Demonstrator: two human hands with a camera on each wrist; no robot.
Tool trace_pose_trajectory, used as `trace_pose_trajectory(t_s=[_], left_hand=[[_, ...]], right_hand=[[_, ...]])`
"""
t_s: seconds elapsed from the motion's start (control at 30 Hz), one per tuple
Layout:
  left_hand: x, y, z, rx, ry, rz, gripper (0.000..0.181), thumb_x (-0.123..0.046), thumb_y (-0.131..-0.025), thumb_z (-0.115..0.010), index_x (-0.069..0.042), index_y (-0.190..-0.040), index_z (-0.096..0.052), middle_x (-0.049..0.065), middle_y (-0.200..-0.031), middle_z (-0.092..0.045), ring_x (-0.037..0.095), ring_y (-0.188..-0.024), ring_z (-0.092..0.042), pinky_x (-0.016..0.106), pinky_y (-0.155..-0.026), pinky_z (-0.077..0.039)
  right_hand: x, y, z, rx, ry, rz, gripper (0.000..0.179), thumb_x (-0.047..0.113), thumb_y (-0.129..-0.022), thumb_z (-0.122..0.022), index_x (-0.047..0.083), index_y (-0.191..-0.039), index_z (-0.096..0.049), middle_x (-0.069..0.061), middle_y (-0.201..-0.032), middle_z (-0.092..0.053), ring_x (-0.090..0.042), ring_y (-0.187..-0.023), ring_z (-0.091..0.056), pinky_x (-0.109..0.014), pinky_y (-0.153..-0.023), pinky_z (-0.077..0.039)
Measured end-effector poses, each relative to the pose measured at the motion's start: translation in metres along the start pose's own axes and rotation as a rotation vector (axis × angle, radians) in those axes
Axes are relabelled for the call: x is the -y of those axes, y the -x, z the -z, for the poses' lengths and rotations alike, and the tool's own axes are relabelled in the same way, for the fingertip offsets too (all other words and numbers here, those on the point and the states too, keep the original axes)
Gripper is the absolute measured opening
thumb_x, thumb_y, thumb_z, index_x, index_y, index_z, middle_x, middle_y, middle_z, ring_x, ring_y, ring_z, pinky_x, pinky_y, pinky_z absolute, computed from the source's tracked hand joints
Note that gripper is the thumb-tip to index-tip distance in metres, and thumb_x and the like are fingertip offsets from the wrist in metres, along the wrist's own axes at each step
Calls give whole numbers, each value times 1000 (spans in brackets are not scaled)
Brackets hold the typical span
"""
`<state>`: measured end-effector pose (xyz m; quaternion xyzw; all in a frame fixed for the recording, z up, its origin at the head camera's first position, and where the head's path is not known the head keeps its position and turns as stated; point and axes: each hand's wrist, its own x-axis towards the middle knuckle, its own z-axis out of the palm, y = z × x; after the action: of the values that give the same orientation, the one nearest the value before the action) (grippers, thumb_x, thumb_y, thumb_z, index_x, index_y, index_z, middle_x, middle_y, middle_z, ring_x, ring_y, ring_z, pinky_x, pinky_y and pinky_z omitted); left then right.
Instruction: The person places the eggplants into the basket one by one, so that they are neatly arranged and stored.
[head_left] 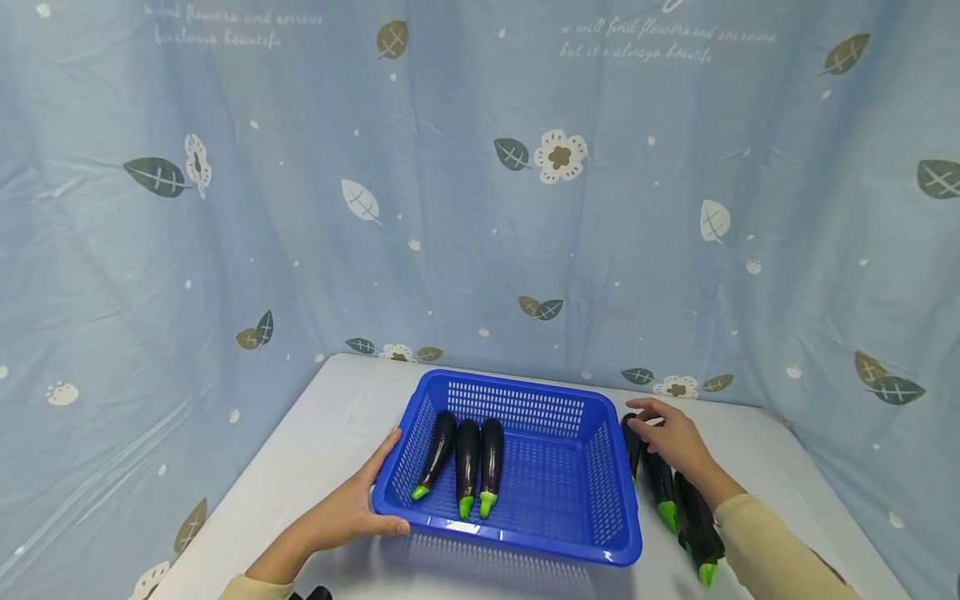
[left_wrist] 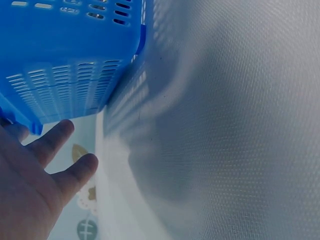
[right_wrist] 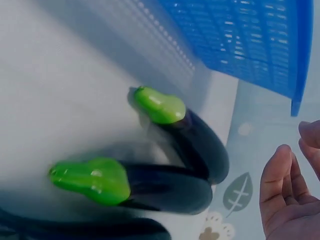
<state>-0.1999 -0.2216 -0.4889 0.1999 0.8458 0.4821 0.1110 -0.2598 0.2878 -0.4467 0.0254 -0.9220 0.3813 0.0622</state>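
A blue plastic basket (head_left: 517,533) with slotted walls stands on the white table. Inside, toward its left side, lie three dark purple eggplants with green caps: the left one (head_left: 435,454), the middle one (head_left: 467,467) and the right one (head_left: 491,462). My left hand (head_left: 360,504) touches the basket's left end, thumb and fingers spread around the near corner; the left wrist view shows the fingers straight. Just outside the right wall, my right hand (head_left: 671,437) hovers over loose eggplants (right_wrist: 165,187), its fingers loosely bent and holding nothing. It partly hides an eggplant (head_left: 632,437) close to the basket.
Several eggplants (head_left: 693,517) lie in a slanting row on the table right of the basket, partly under the right forearm. A blue patterned curtain (head_left: 450,208) hangs behind and at both sides of the white table (head_left: 315,442). A small black object (head_left: 318,593) shows at the bottom edge.
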Motion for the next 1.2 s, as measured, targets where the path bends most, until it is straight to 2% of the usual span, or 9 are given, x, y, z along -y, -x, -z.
trace_pose_trajectory(t_s=[0.27,0.53,1.07,1.2], left_hand=[[-2,0,0,-1,3,5,128,-33,-76,-90,-28,-165,2,20,-169,-3,50,-148,-21,66,-112,-31],[-2,0,0,-2,-11,1,128,-32,-76,-90,-23,-165,1,20,-169,-4,50,-148,-23,65,-112,-32],[-1,1,0,-1,-5,5,128,-31,-76,-90,-28,-165,2,19,-170,-2,49,-149,-20,67,-113,-28],[-2,1,1,-2,-4,11,128,-32,-76,-90,-30,-165,3,19,-170,-3,49,-149,-20,67,-113,-28]], right_hand=[[-9,9,11,6,55,-34,42,16,-99,-66,-2,-136,-58,-22,-112,-67,-23,-85,-66,-30,-64,-58],[-27,19,15,-2,75,-85,42,17,-100,-64,-2,-137,-57,-24,-114,-65,-25,-88,-66,-38,-72,-60],[-54,34,25,6,102,-117,45,21,-100,-63,-3,-138,-55,-27,-118,-64,-35,-99,-65,-33,-69,-59],[-60,37,28,7,116,-131,46,22,-100,-63,-3,-138,-56,-30,-122,-62,-40,-103,-64,-37,-73,-60]])
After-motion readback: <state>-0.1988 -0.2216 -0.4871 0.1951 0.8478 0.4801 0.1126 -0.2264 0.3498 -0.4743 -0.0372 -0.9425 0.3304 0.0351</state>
